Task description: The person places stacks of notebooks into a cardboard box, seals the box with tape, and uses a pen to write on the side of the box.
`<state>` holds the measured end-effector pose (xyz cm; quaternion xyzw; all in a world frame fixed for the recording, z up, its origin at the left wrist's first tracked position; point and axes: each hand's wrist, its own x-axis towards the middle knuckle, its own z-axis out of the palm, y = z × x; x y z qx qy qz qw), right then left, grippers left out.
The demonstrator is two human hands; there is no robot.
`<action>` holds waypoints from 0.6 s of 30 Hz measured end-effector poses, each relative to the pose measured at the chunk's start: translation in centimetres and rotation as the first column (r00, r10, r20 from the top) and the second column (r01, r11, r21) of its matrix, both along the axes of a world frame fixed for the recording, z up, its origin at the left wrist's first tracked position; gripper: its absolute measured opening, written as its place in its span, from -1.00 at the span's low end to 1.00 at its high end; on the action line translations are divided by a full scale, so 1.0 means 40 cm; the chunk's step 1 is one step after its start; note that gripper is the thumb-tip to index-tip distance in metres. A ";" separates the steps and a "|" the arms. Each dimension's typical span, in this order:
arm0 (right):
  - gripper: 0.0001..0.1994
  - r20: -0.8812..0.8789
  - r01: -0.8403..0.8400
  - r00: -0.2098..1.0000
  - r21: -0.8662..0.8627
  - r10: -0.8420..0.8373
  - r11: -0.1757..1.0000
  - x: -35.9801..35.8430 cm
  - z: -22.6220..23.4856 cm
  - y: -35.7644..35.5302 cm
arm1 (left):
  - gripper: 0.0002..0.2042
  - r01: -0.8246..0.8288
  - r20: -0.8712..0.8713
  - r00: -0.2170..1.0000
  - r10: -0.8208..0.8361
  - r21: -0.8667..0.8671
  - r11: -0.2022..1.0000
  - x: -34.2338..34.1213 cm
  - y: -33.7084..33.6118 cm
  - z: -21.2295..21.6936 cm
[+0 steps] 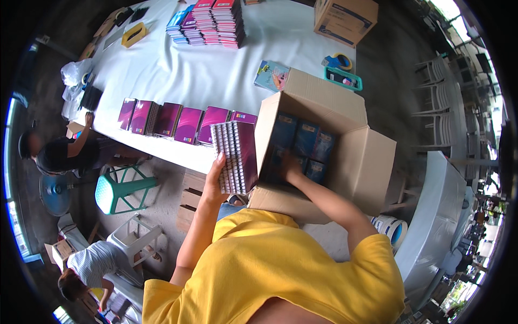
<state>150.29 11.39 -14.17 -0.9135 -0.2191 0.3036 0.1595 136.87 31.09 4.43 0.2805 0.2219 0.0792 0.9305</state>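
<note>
White-clothed table [162, 81]: here it is, spread wide across the far side, its cloth rippled.
Open carton [376, 162]: big one at the table's near right corner, flaps out, mouth facing up at us.
Closed carton [345, 21]: up at the far right corner of the table.
Purple row [189, 125]: spiral notebooks in small piles, lined along the near edge, left of the open carton.
Far stack [218, 24]: pink and red covers piled high, blue and purple ones lower beside them.
Held bundle [234, 156]: purple notebooks, white wire spines towards us, up by the open carton's left wall; touching or not, I can't tell!
Blue-covered books [306, 137]: grouped down inside the open carton.
Left hand [216, 171]: clamped on the held bundle, gripping its left side.
Right hand [290, 166]: deep in the open carton, over the blue-covered books, blurred; fingers apart or together, can't tell.
Teal tray [326, 74]: small items inside, just beyond the carton.
Tape dispenser [332, 61]: blue, beside the tray.
</note>
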 end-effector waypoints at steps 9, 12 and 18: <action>-0.33 -0.867 0.624 0.468 0.460 0.169 0.632 0.058 0.247 0.028 | 0.07 0.187 -0.167 0.982 -0.086 0.856 0.482 0.048 -0.023 0.024; -0.19 -0.857 0.841 0.399 0.484 0.326 0.242 0.021 0.388 -0.009 | 0.04 0.298 -0.178 0.942 -0.283 0.833 0.467 0.074 -0.034 0.048; -0.19 -0.858 0.806 0.512 0.494 0.036 0.326 0.037 0.332 -0.128 | 0.03 0.556 -0.209 0.820 -0.532 0.505 0.660 0.101 -0.065 0.035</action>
